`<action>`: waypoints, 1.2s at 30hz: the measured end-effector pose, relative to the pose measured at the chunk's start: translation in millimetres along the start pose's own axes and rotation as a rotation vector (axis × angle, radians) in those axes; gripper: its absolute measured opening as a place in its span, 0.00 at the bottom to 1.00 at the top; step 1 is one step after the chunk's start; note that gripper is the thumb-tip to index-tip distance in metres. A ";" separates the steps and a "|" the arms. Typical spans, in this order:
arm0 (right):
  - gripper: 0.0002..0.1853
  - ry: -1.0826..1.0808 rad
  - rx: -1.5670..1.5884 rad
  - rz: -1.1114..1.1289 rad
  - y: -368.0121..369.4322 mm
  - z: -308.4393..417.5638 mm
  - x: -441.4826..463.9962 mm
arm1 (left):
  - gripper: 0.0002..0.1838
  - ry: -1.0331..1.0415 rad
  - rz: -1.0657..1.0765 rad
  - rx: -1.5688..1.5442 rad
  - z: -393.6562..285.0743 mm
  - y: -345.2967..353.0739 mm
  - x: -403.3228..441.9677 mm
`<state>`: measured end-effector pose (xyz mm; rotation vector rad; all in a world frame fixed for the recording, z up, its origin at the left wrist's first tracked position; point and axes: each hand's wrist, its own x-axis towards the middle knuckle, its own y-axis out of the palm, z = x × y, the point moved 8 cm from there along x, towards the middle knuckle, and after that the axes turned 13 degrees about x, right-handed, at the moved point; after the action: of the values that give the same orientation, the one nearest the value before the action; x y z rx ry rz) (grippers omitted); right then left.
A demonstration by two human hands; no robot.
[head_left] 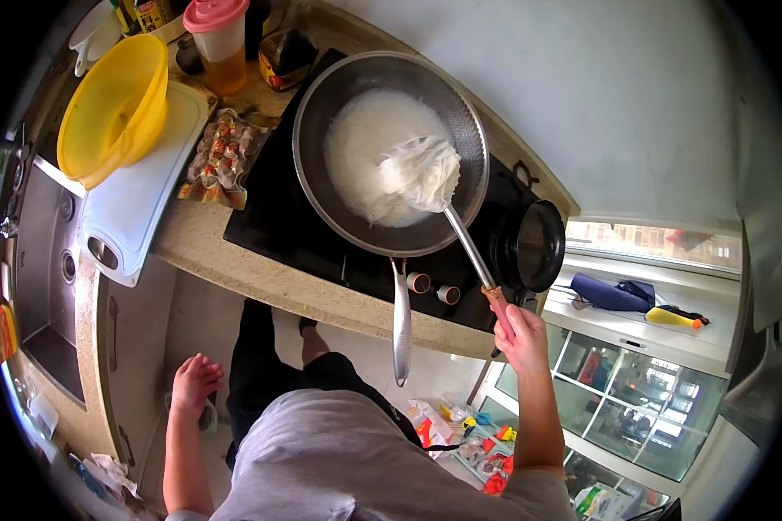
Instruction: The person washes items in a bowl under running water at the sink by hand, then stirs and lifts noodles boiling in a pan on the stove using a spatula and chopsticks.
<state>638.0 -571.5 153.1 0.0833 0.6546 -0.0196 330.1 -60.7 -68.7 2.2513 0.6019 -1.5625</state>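
Your grey shirt (313, 451) nearest. Right hand (523, 340) wrapped round pink handle (499, 309) of ladle (467, 245); left hand (197, 382) holds nothing visible, fingers loosely curled, low beside your body, well apart from right. Noodles (419, 172) look soft, slippery, easily torn; ladle seems stiff, pink end best hold. Wok (319, 204) probably heavy; take by long handle (400, 326). Noodles heap on ladle's head over wok's milky liquid (352, 126), ahead and left of right hand.

Utensil (470, 247) head hidden under noodles (420, 171)
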 end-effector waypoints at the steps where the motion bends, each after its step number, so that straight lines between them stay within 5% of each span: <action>1: 0.18 -0.029 -0.035 -0.031 -0.4 4.1 -1.9 | 0.12 0.002 0.004 0.001 -0.7 0.8 0.2; 15: 0.13 -0.216 -0.396 -0.244 6.3 41.6 -17.6 | 0.12 0.022 0.002 0.072 -7.5 8.7 1.1; 18: 0.12 -0.693 -1.020 -0.265 40.8 83.3 -33.8 | 0.13 0.080 0.014 0.102 -23.7 19.3 -2.0; 21: 0.14 -1.025 -1.322 -0.233 76.5 109.2 -53.3 | 0.13 0.095 0.023 0.116 -34.7 27.0 -6.6; 29: 0.20 -1.134 -1.428 -0.213 103.5 139.9 -58.8 | 0.12 0.084 0.030 0.136 -24.8 25.0 2.4; 36: 0.24 -0.961 -1.554 0.107 158.5 127.2 -49.5 | 0.12 0.075 0.032 0.124 -19.7 23.8 6.9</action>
<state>683.0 -424.6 295.0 -1.3185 -0.4238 0.5209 360.3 -70.1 -67.6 2.4078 0.4981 -1.5454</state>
